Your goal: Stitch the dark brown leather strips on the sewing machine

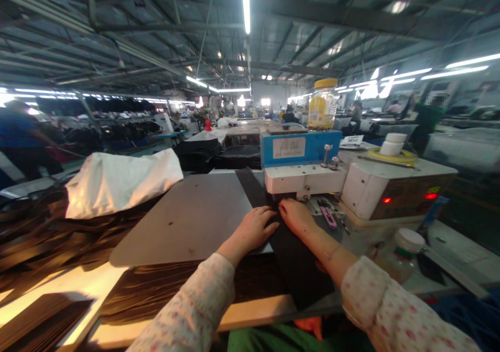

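Observation:
A black fabric strip (299, 268) runs from the front edge of the table, under the machine's white head, and on toward the far side. My left hand (255, 228) is on its left edge, beside the grey metal plate (187, 216), with fingers closed on the fabric. Just right of it, my right hand (297, 216) grips the strip with bent fingers. Both sets of fingertips are close together in front of the sewing machine (302, 180), partly hidden in the shadow under the head. Pink thread snips (327, 214) lie to the right of my right hand.
Stacked dark strips (156, 289) lie below the plate. A white cloth bag (123, 183) rests on brown strips at left. A control box (398, 180) with red displays stands right, near a lidded jar (404, 253). A yellow-lidded jar (323, 104) tops the machine. Other people are farther off.

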The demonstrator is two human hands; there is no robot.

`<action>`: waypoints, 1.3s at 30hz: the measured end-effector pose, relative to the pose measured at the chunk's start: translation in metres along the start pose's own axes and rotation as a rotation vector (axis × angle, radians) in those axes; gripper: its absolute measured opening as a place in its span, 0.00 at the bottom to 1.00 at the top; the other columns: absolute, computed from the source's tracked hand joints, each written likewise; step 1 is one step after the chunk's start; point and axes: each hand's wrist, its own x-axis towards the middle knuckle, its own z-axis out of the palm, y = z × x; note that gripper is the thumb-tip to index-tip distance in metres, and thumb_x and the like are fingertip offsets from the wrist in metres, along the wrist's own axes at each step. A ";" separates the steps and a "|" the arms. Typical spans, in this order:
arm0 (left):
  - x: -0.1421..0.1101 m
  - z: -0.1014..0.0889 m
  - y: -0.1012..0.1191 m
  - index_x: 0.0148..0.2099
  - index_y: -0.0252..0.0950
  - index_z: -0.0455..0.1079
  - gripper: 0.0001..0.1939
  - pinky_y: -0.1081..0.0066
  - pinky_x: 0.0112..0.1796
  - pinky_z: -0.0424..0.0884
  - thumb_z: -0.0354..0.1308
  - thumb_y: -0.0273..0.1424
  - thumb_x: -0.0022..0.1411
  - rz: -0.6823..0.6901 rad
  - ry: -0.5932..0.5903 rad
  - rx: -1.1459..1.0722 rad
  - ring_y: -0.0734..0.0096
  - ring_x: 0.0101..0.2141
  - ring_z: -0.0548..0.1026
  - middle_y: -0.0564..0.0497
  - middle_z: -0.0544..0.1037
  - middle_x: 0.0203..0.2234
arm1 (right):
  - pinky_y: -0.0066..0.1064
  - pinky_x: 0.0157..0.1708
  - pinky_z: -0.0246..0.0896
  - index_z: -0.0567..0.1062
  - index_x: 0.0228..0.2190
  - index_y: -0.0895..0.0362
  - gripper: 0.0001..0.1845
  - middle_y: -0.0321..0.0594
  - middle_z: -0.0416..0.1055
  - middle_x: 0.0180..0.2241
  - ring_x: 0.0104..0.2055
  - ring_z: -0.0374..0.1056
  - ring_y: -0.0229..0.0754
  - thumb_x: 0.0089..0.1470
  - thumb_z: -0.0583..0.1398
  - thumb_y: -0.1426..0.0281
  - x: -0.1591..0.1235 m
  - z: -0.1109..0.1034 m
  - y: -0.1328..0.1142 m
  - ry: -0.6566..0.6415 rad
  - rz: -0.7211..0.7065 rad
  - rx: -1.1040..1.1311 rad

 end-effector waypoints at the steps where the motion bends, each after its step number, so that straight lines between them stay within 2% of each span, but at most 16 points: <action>1: 0.000 0.000 0.000 0.49 0.35 0.65 0.17 0.65 0.51 0.60 0.48 0.37 0.60 -0.003 -0.002 -0.001 0.64 0.49 0.64 0.45 0.67 0.49 | 0.27 0.32 0.55 0.71 0.33 0.58 0.12 0.41 0.71 0.34 0.36 0.67 0.38 0.55 0.48 0.71 0.000 0.000 0.000 -0.002 0.001 0.000; 27: 0.005 -0.002 -0.004 0.49 0.34 0.66 0.19 0.64 0.52 0.59 0.50 0.37 0.58 -0.061 -0.041 -0.016 0.62 0.50 0.64 0.43 0.67 0.49 | 0.27 0.35 0.56 0.70 0.34 0.58 0.11 0.42 0.71 0.36 0.38 0.67 0.39 0.55 0.48 0.71 0.002 0.005 0.002 -0.007 -0.011 -0.008; 33: 0.013 0.000 -0.014 0.48 0.34 0.67 0.17 0.66 0.52 0.58 0.48 0.30 0.56 -0.063 -0.046 -0.011 0.63 0.50 0.64 0.44 0.67 0.49 | 0.27 0.34 0.56 0.70 0.32 0.58 0.12 0.43 0.71 0.34 0.36 0.67 0.39 0.55 0.47 0.72 0.002 0.006 0.002 0.029 -0.026 -0.011; 39: 0.020 -0.002 -0.021 0.46 0.36 0.68 0.18 0.67 0.48 0.63 0.46 0.24 0.53 -0.078 -0.053 0.037 0.65 0.45 0.67 0.48 0.70 0.46 | 0.28 0.33 0.56 0.70 0.32 0.58 0.12 0.43 0.71 0.34 0.35 0.68 0.40 0.54 0.47 0.73 0.001 0.004 0.001 0.030 -0.016 -0.022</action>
